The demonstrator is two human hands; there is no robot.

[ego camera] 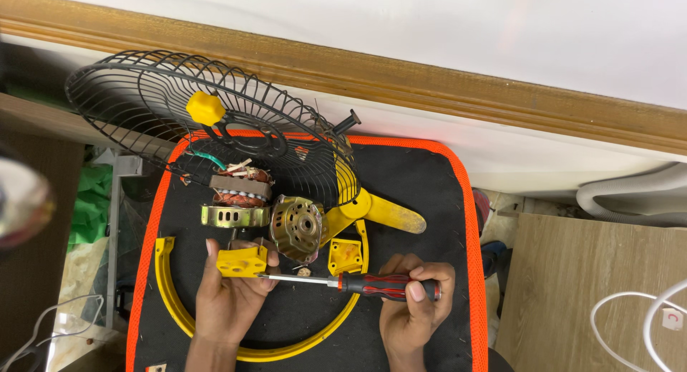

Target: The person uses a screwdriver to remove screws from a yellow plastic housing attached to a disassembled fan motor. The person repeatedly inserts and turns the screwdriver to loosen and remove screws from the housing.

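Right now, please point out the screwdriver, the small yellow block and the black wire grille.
screwdriver (386,285): head view, on its red and black handle.
small yellow block (242,261): head view, on its front face.
black wire grille (150,93): head view, on its curved wires.

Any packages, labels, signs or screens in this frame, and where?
Small white tag: far right, by the white cable on the wooden board; squarish, with a red mark.
No packages, signs or screens show.
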